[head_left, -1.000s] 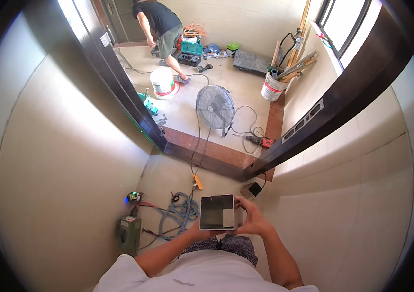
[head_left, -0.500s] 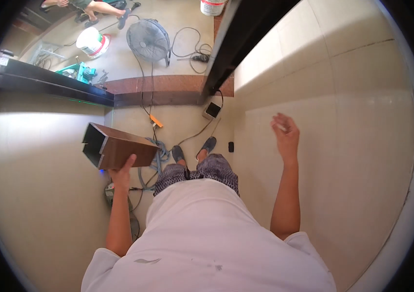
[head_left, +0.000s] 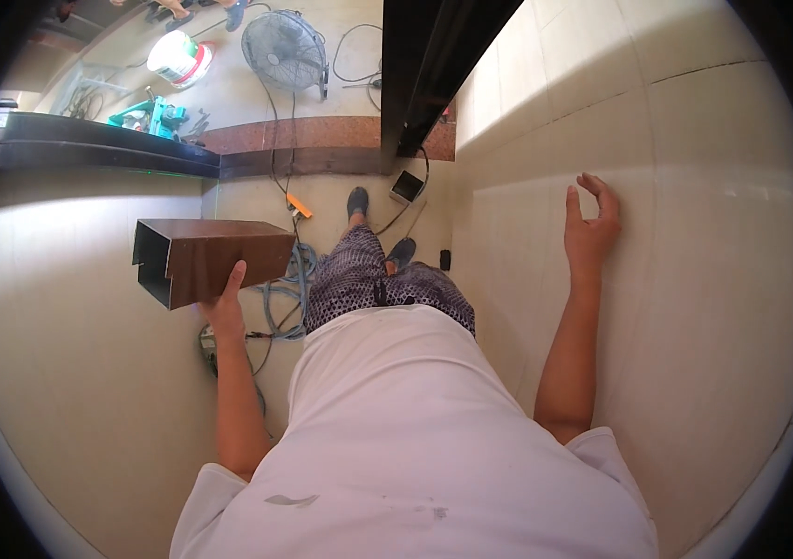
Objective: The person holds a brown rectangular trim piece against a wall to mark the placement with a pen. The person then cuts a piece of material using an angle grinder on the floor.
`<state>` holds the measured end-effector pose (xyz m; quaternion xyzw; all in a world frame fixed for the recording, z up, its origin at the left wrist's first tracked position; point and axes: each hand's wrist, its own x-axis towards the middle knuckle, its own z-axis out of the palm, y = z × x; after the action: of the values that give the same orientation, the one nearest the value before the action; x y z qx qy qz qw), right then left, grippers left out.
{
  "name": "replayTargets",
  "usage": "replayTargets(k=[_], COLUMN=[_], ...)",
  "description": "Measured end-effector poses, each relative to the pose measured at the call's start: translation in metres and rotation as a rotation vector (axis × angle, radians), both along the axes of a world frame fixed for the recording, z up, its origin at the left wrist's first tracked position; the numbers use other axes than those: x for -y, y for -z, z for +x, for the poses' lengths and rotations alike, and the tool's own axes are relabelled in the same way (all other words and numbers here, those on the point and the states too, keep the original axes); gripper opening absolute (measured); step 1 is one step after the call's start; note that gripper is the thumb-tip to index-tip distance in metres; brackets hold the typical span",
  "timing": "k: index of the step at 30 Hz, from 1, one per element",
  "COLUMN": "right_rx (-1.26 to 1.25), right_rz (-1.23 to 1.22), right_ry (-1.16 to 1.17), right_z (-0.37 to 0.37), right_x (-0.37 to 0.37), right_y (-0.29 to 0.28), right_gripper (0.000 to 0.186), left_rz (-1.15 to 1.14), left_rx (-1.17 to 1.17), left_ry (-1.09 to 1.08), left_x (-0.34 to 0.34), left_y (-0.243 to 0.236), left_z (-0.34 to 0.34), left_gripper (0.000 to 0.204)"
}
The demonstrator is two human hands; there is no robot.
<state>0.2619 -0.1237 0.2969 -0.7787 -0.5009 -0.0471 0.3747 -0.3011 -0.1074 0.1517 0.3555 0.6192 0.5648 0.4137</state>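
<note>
Head view, top-down; clock face centred on view, 12 = top edge. L hand [head_left: 227, 304], approx. 9 o'clk, grips a brown box tube [head_left: 229, 259] from its lower side: thumb pressed flat on the side face, other fingers mostly hidden behind/under it, so their exact hold can't be told. Tube lies at 9 o'clk, held off the floor, roughly horiz.; its open, hollow end faces 9, w/ a small notch in the rim, and its far end points to 3. R hand [head_left: 592, 226], approx. 2:30, is raised w/ thumb and fingers spread apart, slightly curled, in front of the pale R wall [head_left: 704, 279]; contact w/ wall can't be told.

Floor, inner zone: blue hose [head_left: 301, 268] coiled at 9, just beyond the tube's far end; orange connector [head_left: 300, 205] at 10; short sq. tube [head_left: 406, 187], open end up, at 12; small black object [head_left: 445, 260] at 2, beside the wall's foot. Greenish unit [head_left: 207, 343] at 8:30, partly hidden by L forearm.

Outer zone, past the reddish sill [head_left: 331, 132]: round fan [head_left: 285, 51] at 11; white bucket [head_left: 178, 58] w/ red band at 10:30; teal tool [head_left: 156, 116] at 10. Dark post [head_left: 434, 74] rises near 12:30. Co-worker's feet [head_left: 234, 16] cut off by top edge, approx. 11.
</note>
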Motion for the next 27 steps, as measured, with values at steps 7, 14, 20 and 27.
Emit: replayTargets(k=[7,14,20,27], right_rx=[0.097,0.067,0.034,-0.12], right_rz=[0.003,-0.012,-0.037,-0.102], right_ry=[-0.02,-0.016,-0.027,-0.093], right_z=[-0.03,-0.03,-0.027,-0.04], right_x=[0.034,0.047,0.044,0.033], right_y=[0.012,0.03,0.046,0.06], right_gripper=[0.02,0.02,0.019,0.018], left_rz=[-0.011,0.007,-0.007,-0.049], left_rx=[-0.012,-0.058,-0.049,0.0], left_ry=[0.005,0.002,0.03,0.018], left_x=[0.0,-0.004,-0.004,-0.008], left_y=[0.024,0.035,0.036,0.034], left_z=[-0.016,-0.011,-0.003,0.005], left_gripper=[0.075,0.077,0.078,0.083])
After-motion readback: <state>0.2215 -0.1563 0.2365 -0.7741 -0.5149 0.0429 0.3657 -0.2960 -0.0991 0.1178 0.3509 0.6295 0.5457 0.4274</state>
